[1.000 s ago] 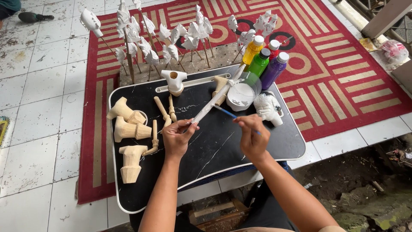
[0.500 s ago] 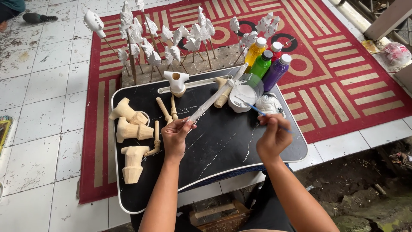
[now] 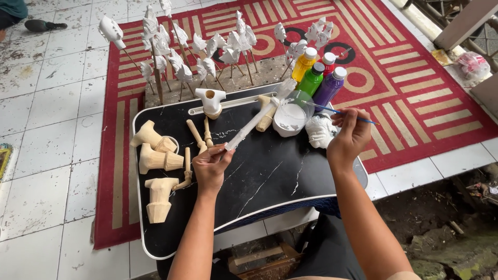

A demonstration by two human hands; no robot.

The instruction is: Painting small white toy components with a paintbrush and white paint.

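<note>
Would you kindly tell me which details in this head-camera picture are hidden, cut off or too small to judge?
- Head view: the blue-handled paintbrush has its bristle tip lost against the white paint bowl.
- The right hand covers part of the crumpled white cloth.
- The left hand's fingers hide the near end of the white-painted wooden stick.
- The black marbled tray is cut off by the forearms.

Three paint bottles (image 3: 316,74) stand together: one yellow, one green, one purple, with one white paint bowl (image 3: 289,118) beside them. Three bare wooden carved heads (image 3: 153,158) lie at the tray's left, one white-painted head (image 3: 211,100) up top, and four slim wooden pegs (image 3: 197,136) between. Two hands in play, holding one brush (image 3: 340,110) and one white stick (image 3: 254,122)
</note>
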